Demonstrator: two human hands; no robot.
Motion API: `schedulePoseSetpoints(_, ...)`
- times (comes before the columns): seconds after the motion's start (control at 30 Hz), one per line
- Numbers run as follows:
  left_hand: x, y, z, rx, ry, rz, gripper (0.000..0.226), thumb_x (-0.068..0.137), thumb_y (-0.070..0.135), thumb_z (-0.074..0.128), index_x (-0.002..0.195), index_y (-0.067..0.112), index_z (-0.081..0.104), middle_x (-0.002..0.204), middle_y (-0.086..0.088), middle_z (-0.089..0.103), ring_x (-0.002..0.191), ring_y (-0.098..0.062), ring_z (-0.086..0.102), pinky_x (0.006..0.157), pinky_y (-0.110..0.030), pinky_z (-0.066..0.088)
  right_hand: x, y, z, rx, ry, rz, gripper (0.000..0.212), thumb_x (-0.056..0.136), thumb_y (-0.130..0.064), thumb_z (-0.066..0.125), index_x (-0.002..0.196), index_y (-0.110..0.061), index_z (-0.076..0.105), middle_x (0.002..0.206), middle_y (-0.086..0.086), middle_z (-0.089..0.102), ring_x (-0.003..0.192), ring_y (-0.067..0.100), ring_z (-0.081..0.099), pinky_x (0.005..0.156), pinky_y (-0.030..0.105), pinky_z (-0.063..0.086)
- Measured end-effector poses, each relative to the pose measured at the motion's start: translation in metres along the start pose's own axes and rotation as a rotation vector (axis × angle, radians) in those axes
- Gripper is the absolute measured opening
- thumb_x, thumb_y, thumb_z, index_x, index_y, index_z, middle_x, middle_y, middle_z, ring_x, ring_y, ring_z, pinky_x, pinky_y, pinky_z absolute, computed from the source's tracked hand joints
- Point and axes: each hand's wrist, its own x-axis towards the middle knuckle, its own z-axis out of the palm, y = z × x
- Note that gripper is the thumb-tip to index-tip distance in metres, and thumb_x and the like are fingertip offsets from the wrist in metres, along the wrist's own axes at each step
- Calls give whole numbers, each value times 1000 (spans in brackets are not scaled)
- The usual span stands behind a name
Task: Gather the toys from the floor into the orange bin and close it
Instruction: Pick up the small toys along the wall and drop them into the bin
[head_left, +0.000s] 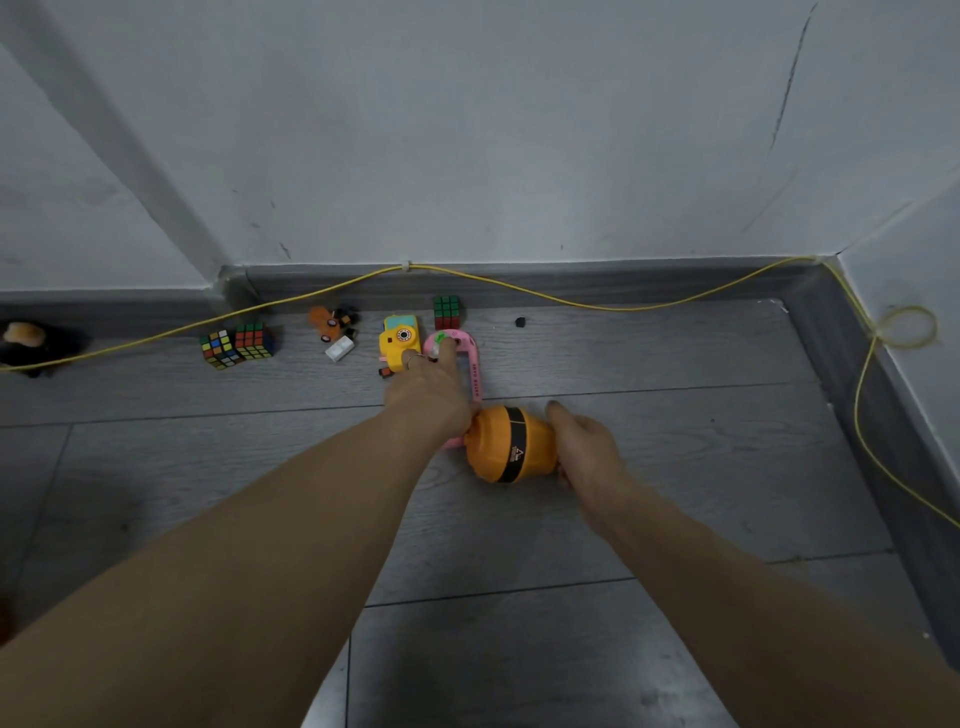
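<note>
The orange bin (511, 446) with a black band lies on the grey floor in the middle. My right hand (587, 447) grips its right side. My left hand (434, 387) reaches past the bin's left side, and its fingers touch a pink curved toy (474, 364) with a green and white part. A yellow toy camera (399, 342) stands just left of those fingers. Farther back sit a green and red cube (447, 310), two more puzzle cubes (238, 345), an orange toy car (332, 320) and a small white block (340, 348).
A yellow cable (571, 301) runs along the skirting board and loops at the right corner (906, 326). A dark plush toy (31, 340) lies at the far left. A small black piece (520, 322) rests near the wall. Walls close the back and right.
</note>
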Motion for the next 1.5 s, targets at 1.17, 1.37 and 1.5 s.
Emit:
schedulePoseSetpoints(1.17,20,17,5,135,66,28,105,85,68,51,154,16,-9,149,-29,20,131,-38,40,92,-39,44,27,-14,-22,-515,57,-150,36,97,-34,49,71,-11,53,64,5,53,59,18,51,52,26,36)
schedulePoseSetpoints(1.37,11,2,4,83,54,80,106,78,64,64,153,23,0,145,-26,29,126,-39,45,80,-40,46,14,-12,-12,-541,88,-221,40,97,-39,50,69,-11,55,63,3,54,60,16,53,52,27,37)
schedulePoseSetpoints(1.5,5,-9,4,66,21,80,110,79,69,59,155,23,-7,152,-26,24,131,-39,42,93,-45,46,-1,-15,-12,-579,64,-274,39,98,-38,49,74,-7,57,64,4,57,59,17,54,51,27,41)
